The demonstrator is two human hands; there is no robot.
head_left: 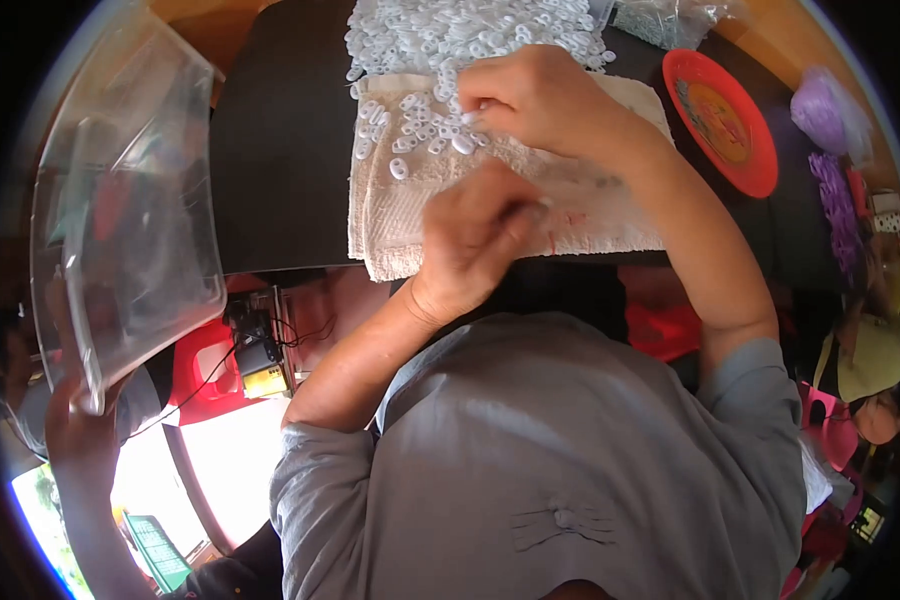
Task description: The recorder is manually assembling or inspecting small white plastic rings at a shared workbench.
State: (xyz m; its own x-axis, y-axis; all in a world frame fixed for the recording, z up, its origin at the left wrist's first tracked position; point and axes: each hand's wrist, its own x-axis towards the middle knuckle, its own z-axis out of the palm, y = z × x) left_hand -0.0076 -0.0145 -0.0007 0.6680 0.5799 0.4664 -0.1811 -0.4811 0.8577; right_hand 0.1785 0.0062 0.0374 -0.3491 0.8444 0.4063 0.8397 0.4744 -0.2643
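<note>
Small white oval plastic pieces with holes (399, 169) lie scattered over a cream towel (395, 225). My right hand (545, 100) is closed above the towel, its fingertips pinched at a white piece beside the scattered ones. Nearer to me is my left hand (470, 235), its fingers curled together and smeared by motion. Whatever it may hold does not show. Behind the towel, a large heap of the same white pieces (470, 30) spreads across the dark table (280, 150).
A red oval plate (765, 165) with small dark bits stands on the right, near a purple bundle (818, 110). At the back right is a clear bag (675, 22). On the left, another person's hand (80, 420) holds a clear plastic bin (160, 260).
</note>
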